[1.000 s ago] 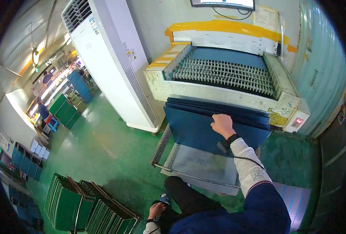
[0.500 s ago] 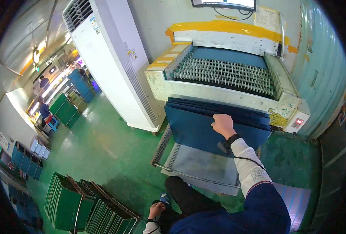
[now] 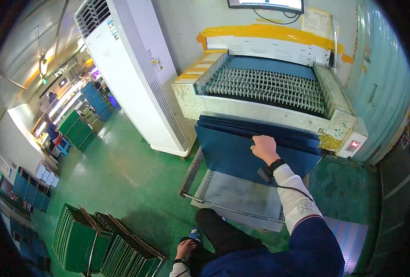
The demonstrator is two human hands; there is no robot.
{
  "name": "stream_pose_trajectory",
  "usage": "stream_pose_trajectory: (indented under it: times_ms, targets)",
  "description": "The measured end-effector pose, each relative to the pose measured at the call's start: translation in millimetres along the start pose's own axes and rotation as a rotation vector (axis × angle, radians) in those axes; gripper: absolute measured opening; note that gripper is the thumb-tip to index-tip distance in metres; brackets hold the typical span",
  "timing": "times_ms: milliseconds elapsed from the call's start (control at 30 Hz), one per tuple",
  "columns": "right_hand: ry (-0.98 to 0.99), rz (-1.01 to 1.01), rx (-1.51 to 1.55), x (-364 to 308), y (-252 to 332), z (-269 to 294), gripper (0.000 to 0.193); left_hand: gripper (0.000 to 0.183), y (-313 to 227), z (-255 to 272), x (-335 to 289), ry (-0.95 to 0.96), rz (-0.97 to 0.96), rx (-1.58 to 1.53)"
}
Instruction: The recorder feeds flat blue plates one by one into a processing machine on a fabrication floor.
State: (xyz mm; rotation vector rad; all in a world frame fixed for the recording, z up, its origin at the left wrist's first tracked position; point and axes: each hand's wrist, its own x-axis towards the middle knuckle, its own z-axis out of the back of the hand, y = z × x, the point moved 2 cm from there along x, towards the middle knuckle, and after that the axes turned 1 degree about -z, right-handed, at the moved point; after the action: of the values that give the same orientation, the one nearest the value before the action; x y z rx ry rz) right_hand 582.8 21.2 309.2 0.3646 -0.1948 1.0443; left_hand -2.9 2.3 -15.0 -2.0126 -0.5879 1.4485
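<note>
Head view: right hand [image 3: 264, 148] is closed over the top edge of the front blue panel [image 3: 228, 150], near mid-width; fingertips behind the edge are hidden. That panel stands nearly upright, leaning slightly, in a wire rack [image 3: 193, 171] with comb-like sides. More dark blue panels [image 3: 214, 121] stand in a row just behind it, tops close together, right up by the front of the roller machine [image 3: 265, 87]. Grey base [image 3: 239, 191] of the rack shows in front of the panel. Left hand [image 3: 185, 249] rests on the dark trouser leg [image 3: 197, 255] at lower center, fingers bent; can't tell whether it holds anything. Black band [image 3: 276, 164] on the right wrist, dark cable [image 3: 292, 188] running along the white sleeve. Machine has rows of pale discs, a flat blue sheet [image 3: 274, 66] at its far end, yellow tape [image 3: 269, 31] along the back, and a red-lit display [image 3: 353, 145] at its right front corner. Tall white air conditioner [image 3: 131, 83] stands left of the machine. Rack of green panels [image 3: 78, 242] lower left on the green floor [image 3: 140, 189]. Monitor [image 3: 266, 4] on the wall, cut off by the top edge. Seated person [image 3: 51, 129] far left, well apart.
</note>
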Motion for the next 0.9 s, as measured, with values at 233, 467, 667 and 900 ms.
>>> stream_pose_trajectory:
  times_ms: [233, 467, 667, 900]
  targets:
    - [0.002, -0.002, 0.002, 0, 1, 0, 0.02, 0.03, 2, 1, 1, -0.01, -0.006, -0.03]
    - [0.006, -0.001, -0.005, 0, 1, -1, 0.02, 0.028, 7, 6, 7, 0.002, -0.006, -0.033]
    - [-0.027, 0.01, 0.01, 0, 0, -3, 0.019, 0.026, 5, 4, 7, -0.005, 0.005, -0.073]
    - [-0.014, 0.0, 0.0, 1, -1, -4, 0.019, 0.029, -1, -1, -1, -0.044, 0.001, 0.066]
